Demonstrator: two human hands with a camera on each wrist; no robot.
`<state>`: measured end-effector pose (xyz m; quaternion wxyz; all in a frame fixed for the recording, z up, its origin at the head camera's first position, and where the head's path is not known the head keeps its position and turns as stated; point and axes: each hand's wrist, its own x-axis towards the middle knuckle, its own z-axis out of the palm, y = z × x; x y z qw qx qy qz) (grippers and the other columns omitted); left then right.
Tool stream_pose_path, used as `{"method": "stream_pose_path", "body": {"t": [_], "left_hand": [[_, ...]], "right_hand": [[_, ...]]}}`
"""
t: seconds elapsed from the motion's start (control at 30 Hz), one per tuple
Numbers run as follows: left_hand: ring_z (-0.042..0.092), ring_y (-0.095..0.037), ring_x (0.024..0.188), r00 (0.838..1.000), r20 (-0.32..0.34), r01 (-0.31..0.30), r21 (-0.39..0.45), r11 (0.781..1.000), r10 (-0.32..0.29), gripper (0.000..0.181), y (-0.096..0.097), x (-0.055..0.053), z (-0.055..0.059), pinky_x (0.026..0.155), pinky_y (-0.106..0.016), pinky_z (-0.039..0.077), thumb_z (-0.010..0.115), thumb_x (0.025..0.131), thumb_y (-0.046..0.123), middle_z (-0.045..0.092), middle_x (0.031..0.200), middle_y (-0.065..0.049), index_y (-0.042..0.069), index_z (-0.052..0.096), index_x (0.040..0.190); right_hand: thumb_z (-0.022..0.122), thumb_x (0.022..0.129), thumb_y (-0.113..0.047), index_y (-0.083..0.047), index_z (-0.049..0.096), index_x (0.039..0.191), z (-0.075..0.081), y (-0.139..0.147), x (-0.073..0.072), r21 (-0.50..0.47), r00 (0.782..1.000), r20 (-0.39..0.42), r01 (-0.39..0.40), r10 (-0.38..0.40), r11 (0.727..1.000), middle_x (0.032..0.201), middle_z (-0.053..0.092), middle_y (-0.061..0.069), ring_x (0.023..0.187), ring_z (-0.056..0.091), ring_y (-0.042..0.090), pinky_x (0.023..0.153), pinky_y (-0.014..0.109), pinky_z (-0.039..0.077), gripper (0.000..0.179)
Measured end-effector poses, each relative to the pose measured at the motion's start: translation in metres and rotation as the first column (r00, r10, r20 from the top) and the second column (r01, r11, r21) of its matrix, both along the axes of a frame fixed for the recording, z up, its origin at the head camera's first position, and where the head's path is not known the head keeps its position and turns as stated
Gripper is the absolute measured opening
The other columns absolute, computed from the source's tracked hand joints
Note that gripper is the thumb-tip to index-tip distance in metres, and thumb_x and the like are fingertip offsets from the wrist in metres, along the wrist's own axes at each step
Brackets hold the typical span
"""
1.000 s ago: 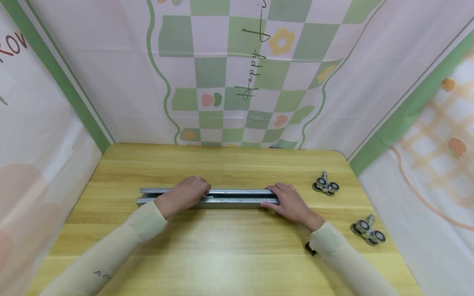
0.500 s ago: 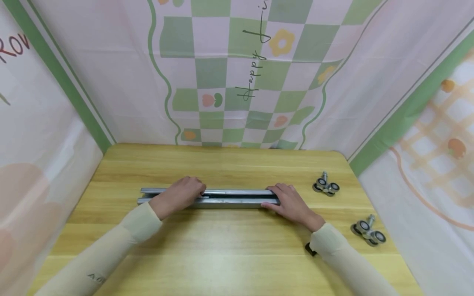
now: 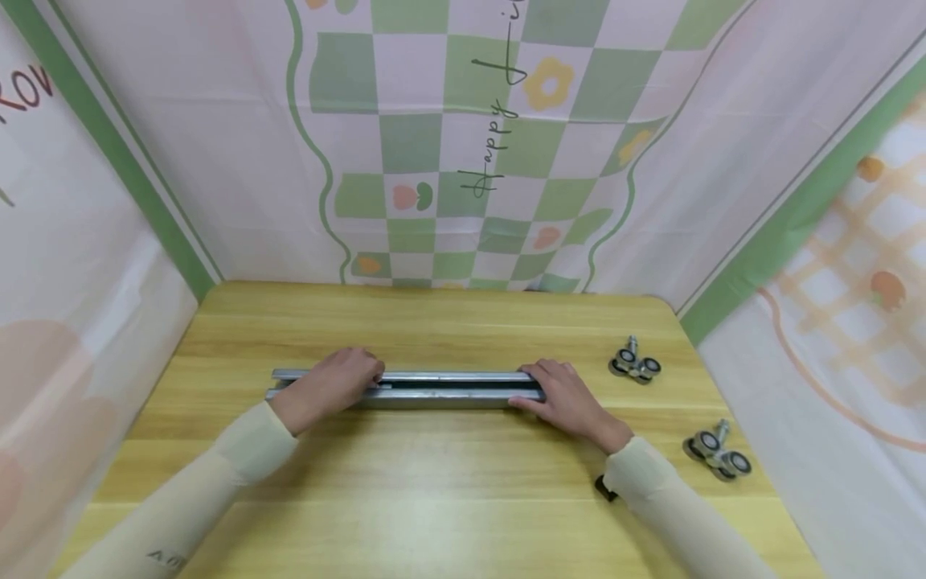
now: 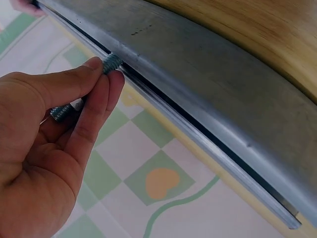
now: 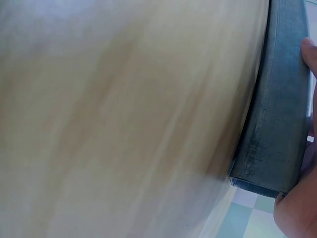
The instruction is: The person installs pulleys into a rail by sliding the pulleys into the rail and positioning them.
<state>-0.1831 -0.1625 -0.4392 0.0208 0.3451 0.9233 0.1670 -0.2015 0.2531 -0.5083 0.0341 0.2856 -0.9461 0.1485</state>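
Observation:
A silver metal channel rail (image 3: pixel 448 394) lies across the wooden table, its long slot facing up. My left hand (image 3: pixel 329 390) is over the left half of the rail. In the left wrist view, its thumb and fingers pinch a threaded bolt (image 4: pixel 113 62) that stands out of the slot. A second threaded piece (image 4: pixel 60 113) shows behind the thumb, within the same hand; whether it is part of that bolt I cannot tell. At the rail's right end, my right hand (image 3: pixel 567 400) grips both sides, thumb on the near wall and fingers over the far one.
Two metal roller carriages with bolts sit on the right side of the table (image 3: pixel 448 515), one farther back (image 3: pixel 635 366) and one nearer (image 3: pixel 718 457). A small black piece (image 3: pixel 604 487) lies partly under the right sleeve. Printed cloth (image 3: pixel 412 145) hangs around the back and sides.
My left hand has slid leftward along the slot, the pinched bolt moving with it. The right hand and the rail stay in place.

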Motion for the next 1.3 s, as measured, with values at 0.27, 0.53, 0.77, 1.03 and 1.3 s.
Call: {"method": "stream_pose_path", "body": {"t": [0.27, 0.53, 0.77, 1.03, 1.3], "left_hand": [[0.034, -0.007, 0.060, 1.000, -0.007, -0.017, -0.009, 1.000, 0.017, 0.037, -0.007, 0.002, 0.002, 0.054, -0.021, 0.028, 0.060, 0.092, -0.018, 0.040, 0.065, 0.006, 0.010, 0.052, 0.069], [0.035, -0.007, 0.060, 1.000, -0.004, -0.030, -0.034, 0.999, 0.030, 0.035, -0.012, 0.003, 0.002, 0.054, -0.021, 0.030, 0.061, 0.094, -0.016, 0.042, 0.065, 0.004, 0.010, 0.054, 0.070], [0.039, -0.008, 0.061, 0.999, -0.002, -0.042, -0.066, 0.997, 0.042, 0.032, -0.015, 0.003, 0.003, 0.054, -0.022, 0.033, 0.064, 0.096, -0.013, 0.047, 0.067, 0.004, 0.009, 0.059, 0.073], [0.039, -0.008, 0.061, 0.999, -0.009, -0.054, -0.080, 0.995, 0.054, 0.032, -0.022, 0.004, 0.004, 0.054, -0.022, 0.032, 0.068, 0.095, -0.011, 0.047, 0.066, 0.004, 0.010, 0.057, 0.072], [0.040, -0.009, 0.062, 0.998, -0.006, -0.066, -0.078, 0.995, 0.065, 0.028, -0.028, 0.006, 0.004, 0.054, -0.022, 0.034, 0.068, 0.093, -0.012, 0.047, 0.067, 0.004, 0.007, 0.061, 0.074]], "right_hand": [[0.074, 0.095, -0.055, -0.008, 0.067, 0.133, 0.000, 0.000, 0.000, -0.004, 1.000, 0.009, 0.008, -0.008, 1.000, 0.120, 0.069, 0.009, 0.105, 0.063, 0.026, 0.097, 0.050, 0.042, 0.061], [0.075, 0.095, -0.054, -0.007, 0.067, 0.133, 0.001, -0.001, 0.001, -0.006, 1.000, 0.011, 0.001, -0.001, 1.000, 0.118, 0.069, 0.009, 0.102, 0.063, 0.026, 0.097, 0.050, 0.043, 0.061], [0.075, 0.095, -0.055, -0.008, 0.067, 0.134, 0.000, 0.000, 0.000, -0.001, 1.000, 0.004, -0.001, 0.001, 1.000, 0.117, 0.069, 0.008, 0.101, 0.062, 0.024, 0.095, 0.049, 0.043, 0.062], [0.074, 0.095, -0.055, -0.008, 0.067, 0.133, -0.001, 0.001, 0.000, -0.004, 1.000, 0.000, -0.003, 0.003, 1.000, 0.117, 0.069, 0.008, 0.102, 0.062, 0.024, 0.095, 0.049, 0.043, 0.062], [0.074, 0.095, -0.055, -0.007, 0.067, 0.134, 0.000, 0.001, 0.001, -0.004, 1.000, 0.004, -0.002, 0.002, 1.000, 0.119, 0.069, 0.009, 0.104, 0.063, 0.025, 0.097, 0.050, 0.043, 0.063]]}}
